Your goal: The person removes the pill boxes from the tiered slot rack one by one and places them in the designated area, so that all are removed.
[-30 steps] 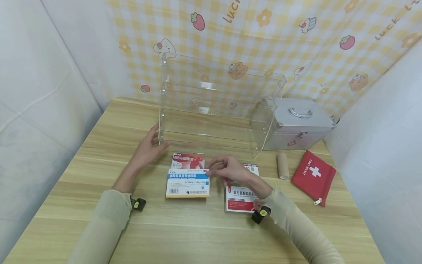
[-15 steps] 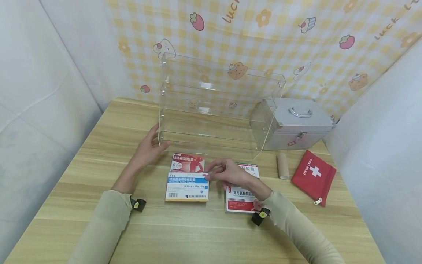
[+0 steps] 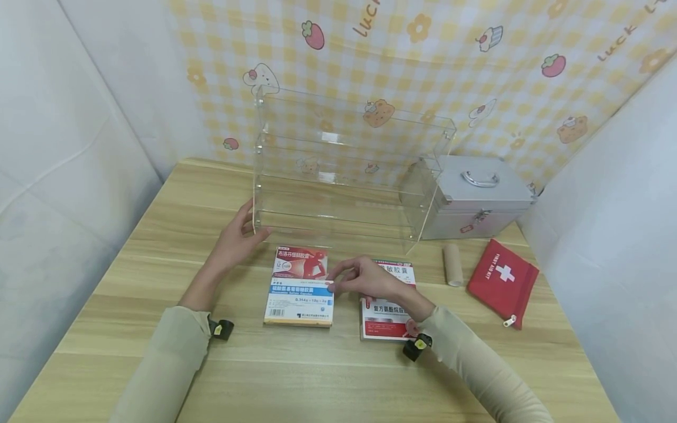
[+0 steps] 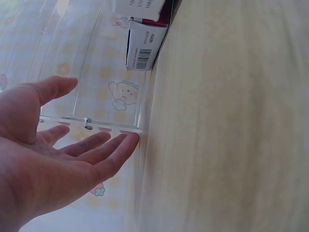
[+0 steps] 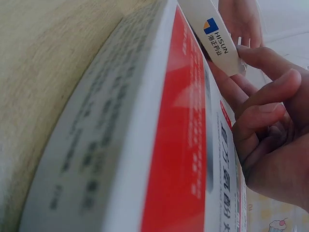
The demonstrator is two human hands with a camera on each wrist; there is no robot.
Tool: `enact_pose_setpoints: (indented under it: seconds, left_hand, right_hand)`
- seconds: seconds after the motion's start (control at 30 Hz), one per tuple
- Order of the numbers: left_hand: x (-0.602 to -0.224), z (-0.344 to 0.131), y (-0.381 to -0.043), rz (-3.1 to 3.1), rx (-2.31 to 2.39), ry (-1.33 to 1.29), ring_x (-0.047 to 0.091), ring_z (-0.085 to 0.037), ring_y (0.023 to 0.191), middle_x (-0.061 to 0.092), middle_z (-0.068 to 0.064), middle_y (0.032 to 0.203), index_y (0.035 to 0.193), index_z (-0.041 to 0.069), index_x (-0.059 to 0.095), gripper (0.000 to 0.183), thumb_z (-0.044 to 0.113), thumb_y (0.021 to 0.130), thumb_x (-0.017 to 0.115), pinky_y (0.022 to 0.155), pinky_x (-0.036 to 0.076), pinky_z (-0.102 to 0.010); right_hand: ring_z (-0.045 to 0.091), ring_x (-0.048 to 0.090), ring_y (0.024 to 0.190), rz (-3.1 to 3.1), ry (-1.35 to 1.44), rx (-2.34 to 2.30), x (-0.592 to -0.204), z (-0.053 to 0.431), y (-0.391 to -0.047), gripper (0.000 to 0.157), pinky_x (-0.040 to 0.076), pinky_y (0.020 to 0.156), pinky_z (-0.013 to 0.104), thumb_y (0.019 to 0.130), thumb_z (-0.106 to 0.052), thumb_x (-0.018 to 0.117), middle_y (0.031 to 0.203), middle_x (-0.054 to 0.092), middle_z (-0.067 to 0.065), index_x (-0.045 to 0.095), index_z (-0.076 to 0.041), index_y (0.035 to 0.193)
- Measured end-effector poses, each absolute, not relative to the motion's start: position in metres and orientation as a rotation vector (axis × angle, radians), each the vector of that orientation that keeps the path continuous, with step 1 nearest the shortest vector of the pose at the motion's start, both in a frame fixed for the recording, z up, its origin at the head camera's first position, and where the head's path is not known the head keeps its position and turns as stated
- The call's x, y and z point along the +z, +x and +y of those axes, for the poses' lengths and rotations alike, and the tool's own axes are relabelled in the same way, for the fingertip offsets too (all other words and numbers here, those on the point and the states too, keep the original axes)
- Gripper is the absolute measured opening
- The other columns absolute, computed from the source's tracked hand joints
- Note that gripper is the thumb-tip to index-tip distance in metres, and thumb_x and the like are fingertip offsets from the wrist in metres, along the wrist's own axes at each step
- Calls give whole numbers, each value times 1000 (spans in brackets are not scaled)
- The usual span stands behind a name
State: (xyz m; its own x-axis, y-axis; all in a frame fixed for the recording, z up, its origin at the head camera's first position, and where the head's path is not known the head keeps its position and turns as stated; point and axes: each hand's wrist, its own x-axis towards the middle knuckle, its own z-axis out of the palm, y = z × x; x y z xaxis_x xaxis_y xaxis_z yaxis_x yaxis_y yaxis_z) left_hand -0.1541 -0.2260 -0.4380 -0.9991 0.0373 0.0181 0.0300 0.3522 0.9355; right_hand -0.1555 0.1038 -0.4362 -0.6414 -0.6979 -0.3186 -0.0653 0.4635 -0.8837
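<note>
My right hand (image 3: pixel 370 278) pinches the right edge of a white and blue medicine box (image 3: pixel 298 304) between thumb and fingers. That medicine box (image 5: pixel 212 41) also shows in the right wrist view, its end panel toward the camera. It overlaps the near part of a red medicine box (image 3: pixel 300 262). Below my right forearm lies a white and red medicine box (image 3: pixel 385 329), with another white box (image 3: pixel 396 270) behind it, partly hidden by the hand. My left hand (image 3: pixel 236 238) touches the clear acrylic rack (image 3: pixel 338 220) at its lower left side; its fingers (image 4: pixel 113 157) are extended against the side panel.
A silver metal case (image 3: pixel 478 202) stands right of the rack. A cardboard tube (image 3: pixel 452 265) and a red first aid pouch (image 3: pixel 502 283) lie to the right on the wooden table (image 3: pixel 296 376). A checked curtain (image 3: pixel 338 53) hangs behind.
My right hand has moved the white and blue medicine box slightly toward me and lowered it, so more of the red box shows behind. My left hand stays at the rack.
</note>
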Motion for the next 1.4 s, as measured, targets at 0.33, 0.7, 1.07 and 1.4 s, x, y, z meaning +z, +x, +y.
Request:
enact_pose_setpoints:
  seconds: [0.33,0.7,1.07,1.4]
  left_hand:
    - [-438,-227,-154,2561,1807,71,39,-46,133,34,-25,151,157,35,15,79,23,96,64,102,41,-58]
    - [-436,-226,-153,2556,1796,61,38,-46,133,32,-25,152,158,34,13,81,25,96,65,103,40,-58]
    - [-437,-227,-153,2556,1794,38,38,-46,133,32,-24,152,158,33,13,80,25,96,64,102,40,-59]
    - [-406,-217,-139,2535,1780,46,35,-50,134,29,-31,151,159,18,13,78,18,98,61,103,38,-59]
  right_hand:
    - [9,35,44,2104,-684,-1144,-434,104,-155,23,26,39,21,87,-33,76,86,74,-1,74,-23,107]
    - [9,36,36,2130,-713,-1127,-439,101,-154,20,29,34,20,86,-30,78,77,73,4,76,-22,104]
    - [14,55,57,2206,-743,-1085,-441,96,-153,19,30,45,20,85,-28,78,84,74,-12,78,-20,103]
    - [8,36,53,2235,-743,-1042,-443,96,-151,19,27,47,21,87,-27,77,84,73,-15,78,-21,105]
